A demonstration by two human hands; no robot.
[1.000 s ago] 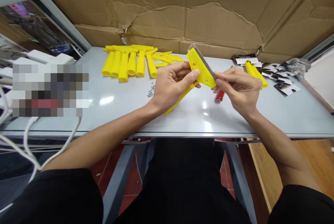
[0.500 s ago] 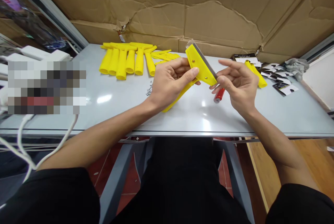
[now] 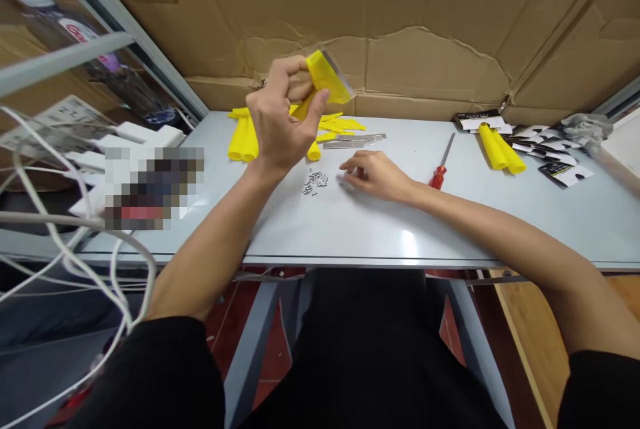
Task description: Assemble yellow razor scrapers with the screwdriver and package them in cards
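Observation:
My left hand [image 3: 283, 119] is raised above the table, closed on a yellow scraper [image 3: 327, 79] with a grey blade along its edge. Most of its handle is hidden by the fingers. My right hand [image 3: 377, 174] rests low over the tabletop, fingers bent and a little apart. A tiny dark piece, perhaps a screw, shows by its thumb tip. Just left of those fingertips lies a pile of small silver screws [image 3: 317, 179]. Behind them are flat metal blades [image 3: 353, 142] and thin yellow plastic pieces [image 3: 343, 123]. Several yellow scraper handles [image 3: 243, 139] lie partly behind my left hand.
A red-handled screwdriver [image 3: 438, 179] lies right of my right hand. Two yellow handles [image 3: 500, 152] and black-and-white cards [image 3: 565, 172] are at the far right. White cables [image 3: 125, 295] and a white power strip [image 3: 145, 135] crowd the left. Cardboard [image 3: 430, 69] stands along the back.
My left hand has carried the scraper up and left. My right hand has left the blade's side and come down left to the tabletop near the screws. The view has shifted slightly.

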